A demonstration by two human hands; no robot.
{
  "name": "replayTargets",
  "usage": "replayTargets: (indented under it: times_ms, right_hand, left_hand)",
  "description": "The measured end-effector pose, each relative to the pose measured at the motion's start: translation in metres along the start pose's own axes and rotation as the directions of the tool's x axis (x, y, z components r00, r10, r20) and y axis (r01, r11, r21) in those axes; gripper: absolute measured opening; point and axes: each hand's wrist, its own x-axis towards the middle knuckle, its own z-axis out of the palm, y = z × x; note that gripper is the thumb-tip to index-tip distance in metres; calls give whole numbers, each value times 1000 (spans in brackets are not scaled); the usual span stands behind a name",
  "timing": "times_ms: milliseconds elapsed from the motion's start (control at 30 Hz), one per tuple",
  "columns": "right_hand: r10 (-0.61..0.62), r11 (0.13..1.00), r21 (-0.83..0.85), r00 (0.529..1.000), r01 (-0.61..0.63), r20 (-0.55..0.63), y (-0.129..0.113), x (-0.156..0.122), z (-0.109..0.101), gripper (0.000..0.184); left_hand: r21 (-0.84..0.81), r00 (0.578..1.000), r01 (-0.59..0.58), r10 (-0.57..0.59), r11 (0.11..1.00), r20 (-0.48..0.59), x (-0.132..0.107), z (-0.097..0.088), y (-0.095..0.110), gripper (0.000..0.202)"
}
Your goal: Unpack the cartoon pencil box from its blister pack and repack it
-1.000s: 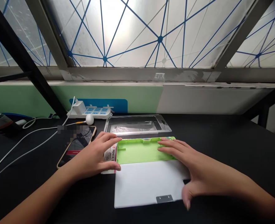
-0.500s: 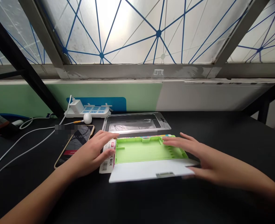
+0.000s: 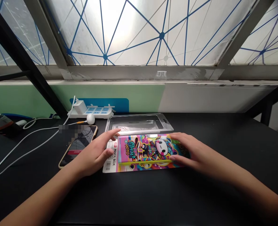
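Observation:
A closed pencil box [image 3: 143, 149] with a bright cartoon figure on its lid lies on a printed backing card [image 3: 110, 168] marked "PENCIL BOX". My right hand [image 3: 188, 149] grips the box's right end, thumb along the near edge and fingers at the far edge. Beside the left end is my left hand [image 3: 97, 153], its thumb and fingers apart, holding nothing. It hovers over or rests on the card's left margin; which of the two I cannot tell. Behind the box sits a clear plastic tray-like package [image 3: 168, 125].
A phone [image 3: 76, 147] lies left of the card, under my left forearm's far side. White cables [image 3: 23, 138] loop towards a power strip [image 3: 96, 112] by the wall. A bottle [image 3: 1, 122] lies at the far left. Black table [image 3: 139, 201] extends in front.
The pencil box stood open, its green inside and white lid underside showing; now its lid is shut with the printed top up. My right hand has closed around its right end.

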Motion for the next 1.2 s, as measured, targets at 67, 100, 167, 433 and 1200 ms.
replayTargets:
  times_ms: [67, 100, 167, 433, 1200]
  right_hand:
    - [-4, 999, -41, 999, 5, 40, 3, -1, 3, 71]
    - [-3, 998, -57, 998, 6, 62, 5, -1, 5, 79]
    - [2, 997, -82, 997, 4, 81, 9, -1, 9, 91]
    - [-36, 993, -109, 997, 43, 68, 9, 3, 12, 77]
    - [-258, 966, -78, 943, 246, -213, 36, 106, 22, 51]
  left_hand:
    - [35, 999, -4, 2, 999, 44, 0, 2, 1, 84]
    - [61, 998, -6, 1, 998, 70, 0, 3, 3, 82]
    - [122, 993, -16, 2, 992, 115, 0, 5, 6, 84]
    - [274, 992, -40, 6, 961, 125, -2, 17, 13, 84]
    - [470, 982, 173, -115, 866, -149, 69, 31, 6, 61]
